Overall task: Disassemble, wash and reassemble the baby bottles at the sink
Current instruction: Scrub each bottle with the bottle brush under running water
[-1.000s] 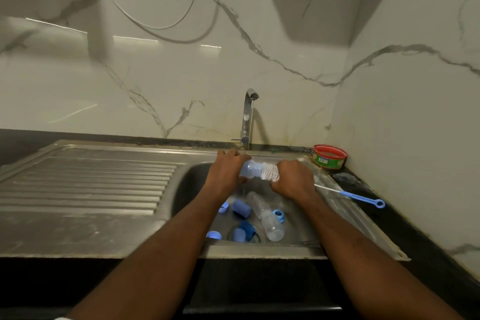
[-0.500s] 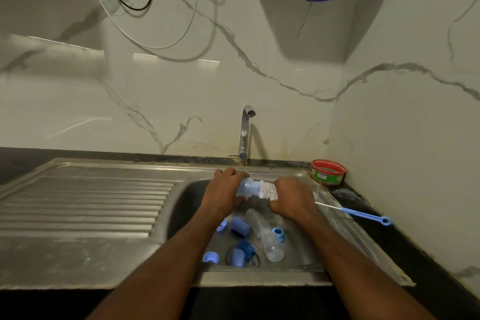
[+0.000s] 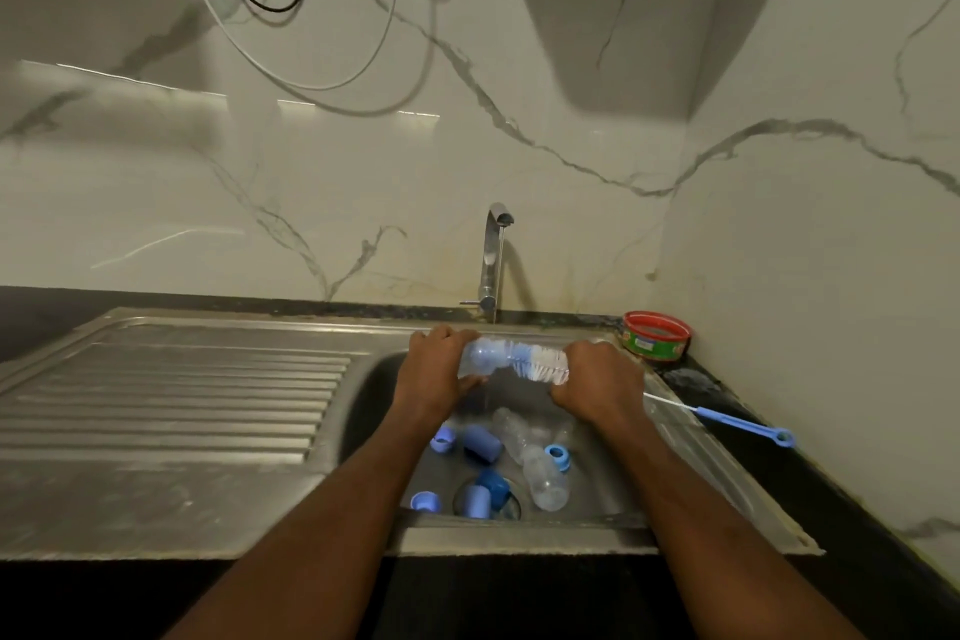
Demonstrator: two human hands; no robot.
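Over the steel sink, w/ drainboard to the left and tap at the back edge, both forearms reach in from below.

Sink basin: holds loose parts awaiting wash, i.e. one clear bottle lying on its side, blue caps and blue rings scattered round the drain.

Left hand: fingers curled round the base end of a second clear bottle, held roughly horizontal above the basin, under the tap.

Right hand: closed round the handle of a bottle brush; white bristles partly inside the bottle mouth, partly showing between the two hands.

Right rim: a thin blue-handled brush lies on the sink's edge, untouched; a red-rimmed tub stands in the corner.

Change vs. 1.0 s ago: the hands keep the same hold, but more bristle length shows outside the bottle, and a thin stream now drops below it. The camera has tilted up, so hands sit lower in view. Reading: a scrub stroke is under way, brush being drawn out. Stage: washing, approx. first bottle only; second bottle, caps, rings unwashed; reassembly not yet begun. Whether the tap runs: prob. yes, stream faint.
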